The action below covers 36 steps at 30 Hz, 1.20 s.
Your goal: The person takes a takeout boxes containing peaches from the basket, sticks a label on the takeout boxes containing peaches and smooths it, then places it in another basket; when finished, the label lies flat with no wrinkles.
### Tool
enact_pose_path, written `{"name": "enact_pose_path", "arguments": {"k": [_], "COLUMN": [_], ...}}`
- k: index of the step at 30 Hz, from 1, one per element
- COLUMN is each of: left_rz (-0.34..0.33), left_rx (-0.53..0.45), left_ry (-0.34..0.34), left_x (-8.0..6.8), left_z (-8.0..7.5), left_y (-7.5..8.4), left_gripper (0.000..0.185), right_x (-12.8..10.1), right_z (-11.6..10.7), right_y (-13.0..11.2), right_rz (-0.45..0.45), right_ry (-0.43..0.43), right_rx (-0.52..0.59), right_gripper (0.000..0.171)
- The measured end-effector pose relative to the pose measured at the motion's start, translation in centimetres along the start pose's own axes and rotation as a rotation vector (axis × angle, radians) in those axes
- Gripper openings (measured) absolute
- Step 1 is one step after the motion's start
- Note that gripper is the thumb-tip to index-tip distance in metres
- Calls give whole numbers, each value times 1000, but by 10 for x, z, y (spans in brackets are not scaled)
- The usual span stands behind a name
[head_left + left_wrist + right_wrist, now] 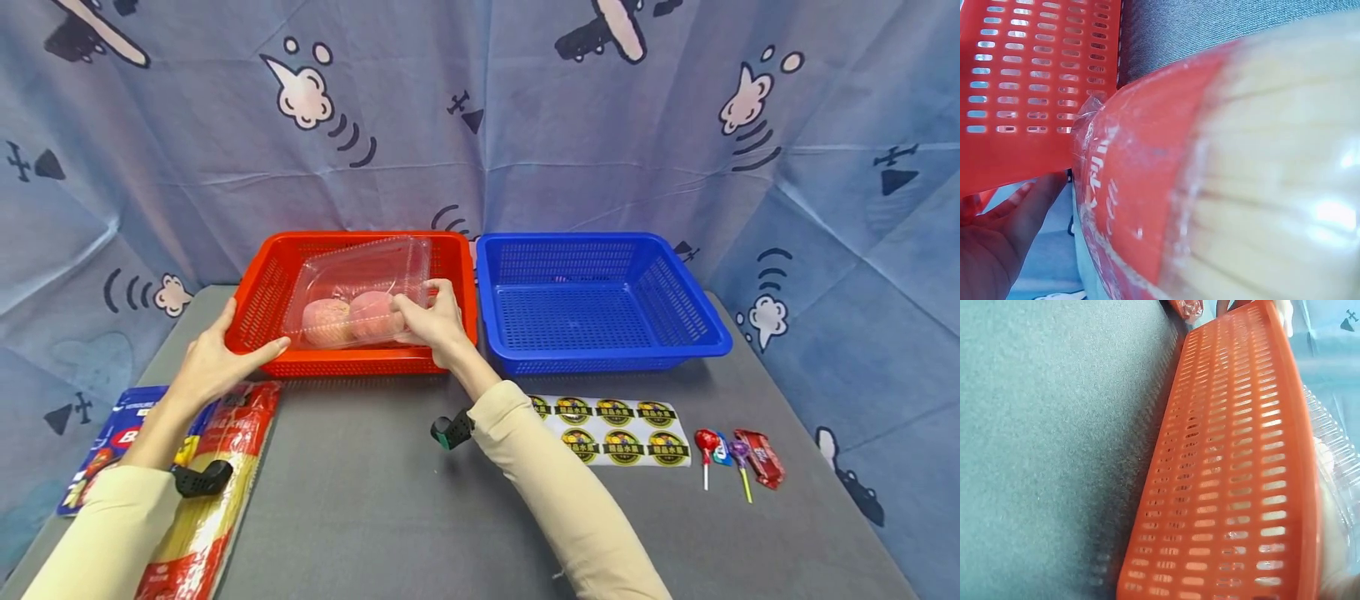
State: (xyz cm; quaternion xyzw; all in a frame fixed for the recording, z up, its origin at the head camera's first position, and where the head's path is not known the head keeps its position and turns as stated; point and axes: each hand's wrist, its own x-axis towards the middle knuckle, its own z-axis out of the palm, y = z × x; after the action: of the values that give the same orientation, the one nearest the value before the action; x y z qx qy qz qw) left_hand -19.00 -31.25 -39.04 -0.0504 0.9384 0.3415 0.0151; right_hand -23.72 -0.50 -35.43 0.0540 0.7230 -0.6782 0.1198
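A clear plastic clamshell box (375, 267) with two pinkish, peach-like fruits (326, 322) lies tilted in the red basket (258, 287). My right hand (433, 321) pinches the box's right end between thumb and fingers, reaching over the basket's front rim. At the basket's front left corner is my left hand (217, 354), thumb stretched over the rim and fingers straight along the outer left side. The left wrist view shows that thumb (1038, 200) against the red wall. In the right wrist view, the box's ridged edge (1335, 434) shows past the rim; most of my right hand is hidden.
A blue basket (573, 321) stands right of the red one. Before it lies a sheet of round stickers (622, 429), beside two lollipops (707, 442) and a red wrapped snack (761, 458). Under my left arm are a noodle pack (217, 492) and a blue bag (123, 433).
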Motion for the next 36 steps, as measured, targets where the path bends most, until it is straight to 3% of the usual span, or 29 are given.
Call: {"name": "enact_pose_path", "arguments": {"k": [9, 17, 23, 29, 36], "left_rz": [-10, -8, -5, 4, 11], "left_rx": [4, 6, 6, -14, -6], "left_ry": [4, 15, 24, 25, 33], "left_x": [0, 0, 0, -2, -1], "left_z": [1, 2, 2, 1, 2], "left_y": [1, 0, -1, -1, -1], "left_gripper": [118, 118, 117, 115, 115], "right_x": [-14, -49, -80, -117, -160], "right_z": [-18, -49, -75, -90, -92], "right_y": [-13, -27, -35, -22, 3], "right_rz": [3, -52, -19, 46, 86], "right_ry": [-19, -22, -23, -88, -157], "right_rx": [171, 181, 160, 155, 174], "right_gripper": [57, 56, 57, 58, 64]}}
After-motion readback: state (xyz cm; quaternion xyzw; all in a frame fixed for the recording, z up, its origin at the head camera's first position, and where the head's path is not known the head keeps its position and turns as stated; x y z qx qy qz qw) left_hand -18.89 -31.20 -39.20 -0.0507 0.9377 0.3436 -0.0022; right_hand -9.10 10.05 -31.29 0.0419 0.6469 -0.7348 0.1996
